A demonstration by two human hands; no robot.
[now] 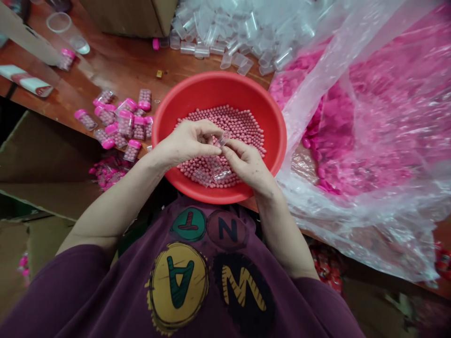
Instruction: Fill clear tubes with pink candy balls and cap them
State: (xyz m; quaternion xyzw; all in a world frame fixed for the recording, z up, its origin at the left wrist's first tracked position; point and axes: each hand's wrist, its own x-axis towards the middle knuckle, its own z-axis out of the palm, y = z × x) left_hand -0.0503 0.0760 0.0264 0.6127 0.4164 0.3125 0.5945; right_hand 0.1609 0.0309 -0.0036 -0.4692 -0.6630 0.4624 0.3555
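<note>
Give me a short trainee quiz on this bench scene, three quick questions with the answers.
1. True or false: the red plastic basin holds small pink balls.
2. What small clear item sits between the fingers of the left hand and the right hand?
3. Where do the filled pink-capped tubes lie? A) on the wooden table left of the basin; B) inside the basin; C) in the plastic bag.

Key: 1 true; 2 a clear plastic tube; 3 A.

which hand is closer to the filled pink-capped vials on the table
Left. The left hand is over the red bowl, on the side toward the filled pink-capped vials. The right hand is farther away, beyond the clear plastic vial both hands pinch.
</note>
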